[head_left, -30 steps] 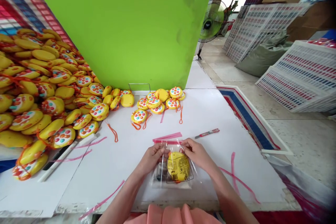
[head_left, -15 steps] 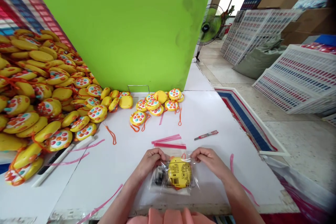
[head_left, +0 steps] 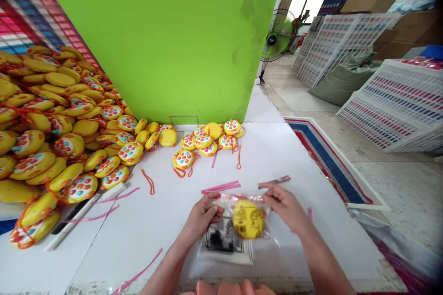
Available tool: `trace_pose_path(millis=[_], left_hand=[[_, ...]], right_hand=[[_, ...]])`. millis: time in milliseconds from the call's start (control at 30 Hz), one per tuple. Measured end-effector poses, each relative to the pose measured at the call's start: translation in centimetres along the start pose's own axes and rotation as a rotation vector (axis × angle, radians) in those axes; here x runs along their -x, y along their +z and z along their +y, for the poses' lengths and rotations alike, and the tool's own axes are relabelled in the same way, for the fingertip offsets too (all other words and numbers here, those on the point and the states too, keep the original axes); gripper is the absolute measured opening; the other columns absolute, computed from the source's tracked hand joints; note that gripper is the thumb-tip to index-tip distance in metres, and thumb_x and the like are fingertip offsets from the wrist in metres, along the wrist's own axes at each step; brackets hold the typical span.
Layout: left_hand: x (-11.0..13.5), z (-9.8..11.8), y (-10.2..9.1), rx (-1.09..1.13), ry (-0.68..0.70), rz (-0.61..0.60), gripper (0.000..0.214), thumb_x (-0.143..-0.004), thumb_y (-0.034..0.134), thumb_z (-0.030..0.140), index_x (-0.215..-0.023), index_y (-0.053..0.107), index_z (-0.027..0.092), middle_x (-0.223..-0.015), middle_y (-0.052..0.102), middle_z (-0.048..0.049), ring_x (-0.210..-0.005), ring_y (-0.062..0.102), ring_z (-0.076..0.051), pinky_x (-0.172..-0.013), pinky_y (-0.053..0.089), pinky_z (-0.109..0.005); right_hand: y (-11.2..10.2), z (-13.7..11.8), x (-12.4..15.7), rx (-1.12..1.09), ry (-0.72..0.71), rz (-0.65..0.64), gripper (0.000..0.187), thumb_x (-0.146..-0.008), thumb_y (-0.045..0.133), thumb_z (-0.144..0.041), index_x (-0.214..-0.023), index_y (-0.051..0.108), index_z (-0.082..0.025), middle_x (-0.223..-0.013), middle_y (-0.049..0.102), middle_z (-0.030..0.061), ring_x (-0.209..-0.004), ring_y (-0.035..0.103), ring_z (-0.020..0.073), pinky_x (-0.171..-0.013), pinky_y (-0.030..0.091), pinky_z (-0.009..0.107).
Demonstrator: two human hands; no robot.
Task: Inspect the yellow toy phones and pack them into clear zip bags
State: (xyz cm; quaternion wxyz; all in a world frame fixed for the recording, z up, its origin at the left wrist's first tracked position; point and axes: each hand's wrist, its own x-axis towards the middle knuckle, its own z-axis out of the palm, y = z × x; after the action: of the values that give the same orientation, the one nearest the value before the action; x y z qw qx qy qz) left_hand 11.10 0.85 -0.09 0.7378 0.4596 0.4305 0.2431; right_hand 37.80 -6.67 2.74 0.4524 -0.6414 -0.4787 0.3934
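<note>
A clear printed plastic bag [head_left: 268, 229] hangs between my two hands, with a round yellow toy [head_left: 247, 221] inside it, plain side up. My left hand [head_left: 204, 215] is closed, its thumb and fingers pinching the bag's upper left edge. At the upper right corner, the thumb and forefinger of my right hand [head_left: 284, 206] grip the bag; this hand is slightly blurred. Below and to the left lies a stack of flat clear bags [head_left: 224, 244] with black print, partly covered by the filled one.
A large heap of yellow toys [head_left: 62, 147] fills the left, with a smaller group [head_left: 202, 140] against the green panel [head_left: 155, 46]. Pink strips [head_left: 221, 187], a cutter knife [head_left: 277, 181] and an orange cord loop [head_left: 147, 180] lie on the white table [head_left: 166, 226].
Both hands have shifted right with the filled bag, which sits higher and off the stack. More of the printed flat bags below now shows.
</note>
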Motion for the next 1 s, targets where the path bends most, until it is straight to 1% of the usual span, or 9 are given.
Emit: trace_pose_path(millis=[67, 167, 233, 300, 467, 567, 733, 867, 1000], left_hand=[[-0.2, -0.3, 0.3, -0.049, 0.026, 0.022, 0.05, -0.075, 0.066, 0.04, -0.117, 0.052, 0.018, -0.082, 0.065, -0.0032, -0.072, 0.063, -0.015, -0.064, 0.051, -0.026], [-0.3, -0.7, 0.9, -0.183, 0.07, 0.097, 0.039, -0.076, 0.062, 0.034, -0.112, 0.055, 0.019, -0.084, 0.06, -0.0013, -0.061, 0.058, -0.012, -0.051, 0.047, -0.022], [-0.4, -1.0, 1.3, -0.295, 0.091, 0.148, 0.036, -0.076, 0.06, 0.032, -0.111, 0.058, 0.021, -0.084, 0.059, -0.0015, -0.057, 0.054, -0.011, -0.047, 0.044, -0.021], [-0.5, -1.1, 1.5, -0.38, 0.121, 0.181, 0.033, -0.076, 0.059, 0.032, -0.107, 0.061, 0.021, -0.084, 0.059, -0.0021, -0.058, 0.053, -0.012, -0.046, 0.042, -0.02], [-0.4, -1.0, 1.4, -0.408, 0.127, 0.159, 0.027, -0.078, 0.056, 0.033, -0.099, 0.064, 0.019, -0.082, 0.061, -0.0039, -0.056, 0.053, -0.014, -0.047, 0.042, -0.023], [-0.4, -0.9, 1.4, -0.396, 0.092, 0.152, 0.026, -0.078, 0.054, 0.033, -0.099, 0.063, 0.02, -0.083, 0.061, -0.0048, -0.057, 0.054, -0.016, -0.045, 0.042, -0.025], [-0.6, -1.3, 1.4, -0.355, 0.094, 0.162, 0.025, -0.076, 0.058, 0.035, -0.096, 0.063, 0.021, -0.08, 0.061, -0.0041, -0.058, 0.055, -0.017, -0.044, 0.042, -0.024], [-0.7, -1.5, 1.4, -0.362, 0.119, 0.166, 0.022, -0.077, 0.057, 0.032, -0.096, 0.063, 0.021, -0.081, 0.061, -0.0042, -0.058, 0.054, -0.016, -0.044, 0.041, -0.023], [-0.4, -1.2, 1.4, -0.375, 0.123, 0.169, 0.023, -0.078, 0.056, 0.03, -0.098, 0.062, 0.02, -0.081, 0.06, -0.0038, -0.059, 0.053, -0.015, -0.046, 0.041, -0.023]], right_hand=[[-2.6, -1.4, -0.4, 0.107, -0.075, 0.331, 0.036, -0.082, 0.06, -0.037, -0.113, 0.062, -0.018, -0.077, 0.065, 0.0022, -0.062, 0.056, 0.0155, -0.059, 0.046, 0.029], [-5.2, -4.1, -1.3, 0.169, -0.336, 1.002, 0.039, -0.085, 0.059, -0.038, -0.12, 0.056, -0.019, -0.097, 0.066, 0.0067, -0.075, 0.06, 0.0185, -0.072, 0.05, 0.036], [-5.1, -5.7, -2.3, 0.178, -0.487, 1.131, 0.037, -0.088, 0.056, -0.035, -0.12, 0.055, -0.018, -0.109, 0.063, 0.0095, -0.085, 0.061, 0.0197, -0.08, 0.05, 0.038], [-3.7, -6.4, -3.9, 0.232, -0.508, 0.961, 0.032, -0.087, 0.055, -0.033, -0.116, 0.058, -0.019, -0.109, 0.063, 0.0094, -0.088, 0.06, 0.0197, -0.082, 0.049, 0.038], [1.4, -4.5, -11.9, 0.123, -0.236, 0.445, 0.035, -0.081, 0.056, -0.031, -0.113, 0.058, -0.018, -0.111, 0.063, 0.0093, -0.088, 0.061, 0.0193, -0.078, 0.051, 0.034], [3.3, -3.0, -18.4, 0.097, -0.135, 0.412, 0.036, -0.081, 0.057, -0.027, -0.114, 0.057, -0.014, -0.108, 0.065, 0.0119, -0.082, 0.062, 0.0189, -0.077, 0.052, 0.036], [5.1, -3.2, -26.3, 0.087, -0.014, 0.459, 0.035, -0.086, 0.061, -0.027, -0.117, 0.055, -0.015, -0.119, 0.059, 0.0101, -0.105, 0.057, 0.0233, -0.093, 0.044, 0.045], [6.1, -4.5, -28.1, 0.037, 0.02, 0.469, 0.034, -0.084, 0.065, -0.032, -0.113, 0.057, -0.016, -0.119, 0.058, 0.01, -0.112, 0.053, 0.026, -0.098, 0.039, 0.05], [6.1, -5.2, -26.5, -0.113, -0.007, 0.41, 0.045, -0.072, 0.072, -0.031, -0.111, 0.055, -0.014, -0.11, 0.063, 0.0118, -0.106, 0.057, 0.0268, -0.091, 0.046, 0.043]])
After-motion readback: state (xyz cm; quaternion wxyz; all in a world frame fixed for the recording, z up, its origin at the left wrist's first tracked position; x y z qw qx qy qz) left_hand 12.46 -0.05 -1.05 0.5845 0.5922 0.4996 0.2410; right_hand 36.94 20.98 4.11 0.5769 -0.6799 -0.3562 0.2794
